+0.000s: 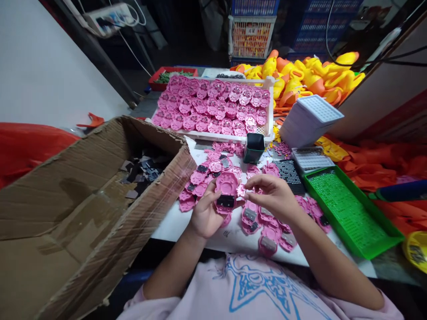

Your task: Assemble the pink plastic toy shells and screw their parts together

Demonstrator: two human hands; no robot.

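Upright in my left hand [207,212] is a pink plastic casing [227,184] with a black rectangular piece [225,201] set in its lower part. My left fingers and thumb grip it along the side and bottom. Just right of the casing, my right hand [271,193] pinches a small pale-pink part [240,190] between thumb and fingertips. Its exact kind is too small to make out. More pink casings [269,238] lie around and below both hands on the white sheet, several with grey or black pieces in them.
An open cardboard box [100,195] stands at left. Behind are a white crate [271,111] of pink pieces and a dark cup [254,149]. A green tray [353,213], a stack of white trays [308,122] and yellow-orange plastic parts [300,78] occupy the right.
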